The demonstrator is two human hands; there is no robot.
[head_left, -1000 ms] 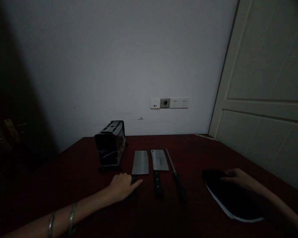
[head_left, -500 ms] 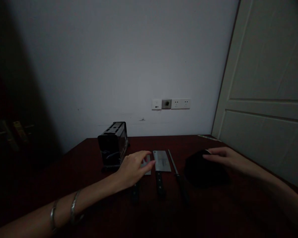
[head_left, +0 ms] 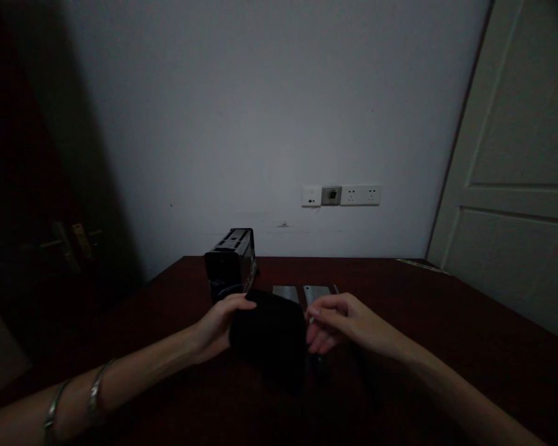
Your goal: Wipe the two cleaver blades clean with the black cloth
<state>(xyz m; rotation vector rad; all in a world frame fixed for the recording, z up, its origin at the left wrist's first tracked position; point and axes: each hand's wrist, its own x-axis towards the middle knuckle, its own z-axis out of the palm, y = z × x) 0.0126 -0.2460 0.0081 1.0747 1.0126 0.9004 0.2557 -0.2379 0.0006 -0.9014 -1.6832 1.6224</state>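
Note:
Both my hands hold a black flat object [head_left: 270, 337], dark and hard to make out, lifted above the dark red table [head_left: 423, 322]. My left hand [head_left: 218, 328] grips its left edge with the thumb on top. My right hand [head_left: 335, 322] pinches its right edge with curled fingers. Behind the black object the tips of two cleaver blades show, one [head_left: 286, 292] on the left and one [head_left: 318, 293] on the right. Their handles and the sharpening steel are hidden. A black knife block [head_left: 229, 266] stands just behind my left hand.
A white wall with a row of sockets [head_left: 340, 195] is behind the table. A white door [head_left: 521, 204] stands at the right. At the left is a dark door with handles [head_left: 69, 244]. The room is dim.
My right hand carried the black object from the right side of the table to the middle, over the knives. My left hand left the cleaver handle and took the object's left edge. The camera shifted left.

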